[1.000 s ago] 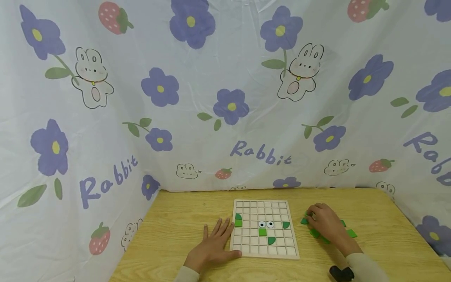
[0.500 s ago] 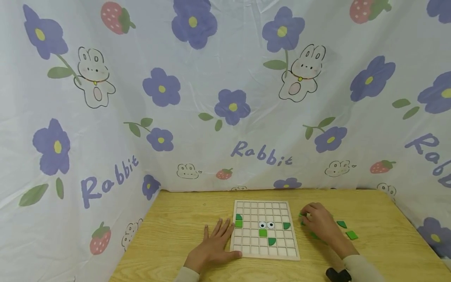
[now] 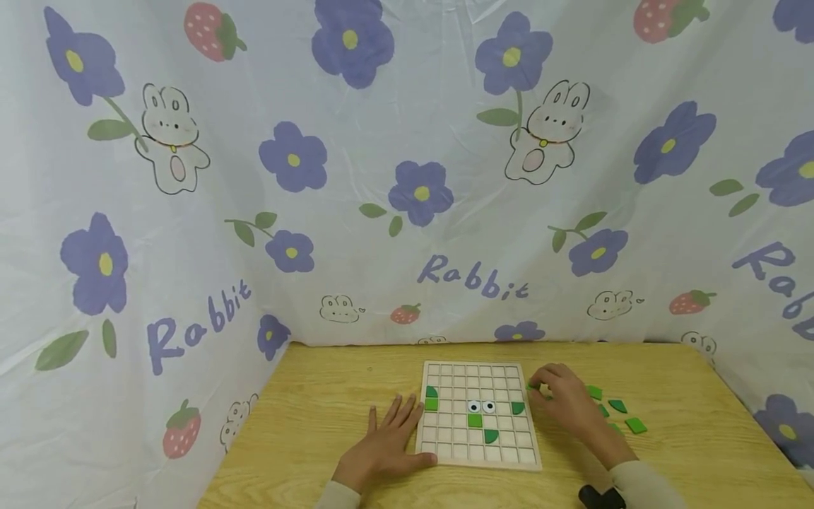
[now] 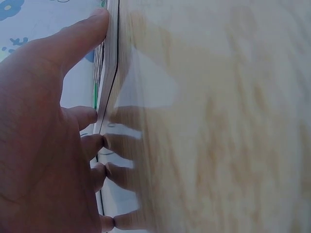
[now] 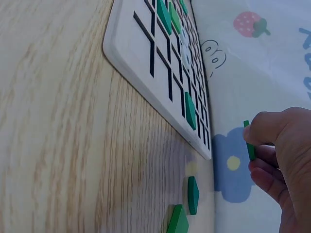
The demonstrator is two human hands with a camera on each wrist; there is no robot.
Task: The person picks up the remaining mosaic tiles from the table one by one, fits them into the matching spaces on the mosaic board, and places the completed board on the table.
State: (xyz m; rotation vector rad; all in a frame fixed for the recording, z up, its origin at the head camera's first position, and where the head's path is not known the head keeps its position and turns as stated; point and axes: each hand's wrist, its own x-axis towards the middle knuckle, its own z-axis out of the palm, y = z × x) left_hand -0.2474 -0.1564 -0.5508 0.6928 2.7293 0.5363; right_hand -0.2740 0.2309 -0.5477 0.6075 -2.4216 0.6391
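A pale wooden grid board [image 3: 445,451] lies on the table. Dark green quarter-circle tiles [image 3: 491,436], light green square tiles [image 3: 475,420] and two googly-eye pieces [image 3: 473,406] sit in its cells. My left hand [image 3: 386,447] lies spread at the board's left side, thumb at the near-left corner and fingertips by the edge. Just off the board's right edge, my right hand [image 3: 568,403] pinches a small green tile [image 5: 249,145] between thumb and fingers, raised above the table in the right wrist view. The fingers hide most of that tile, so its shape cannot be told.
Several loose green tiles, among them a square tile [image 3: 635,425] and a quarter-circle tile [image 3: 617,406], lie on the wooden table [image 3: 318,396] right of the board. A black object [image 3: 600,497] shows beside the right sleeve. A rabbit-print curtain [image 3: 356,247] hangs behind the table.
My right hand has moved left from the loose tiles to the board's right edge with a green tile in its fingers, uncovering more tiles. My left hand has stayed put.
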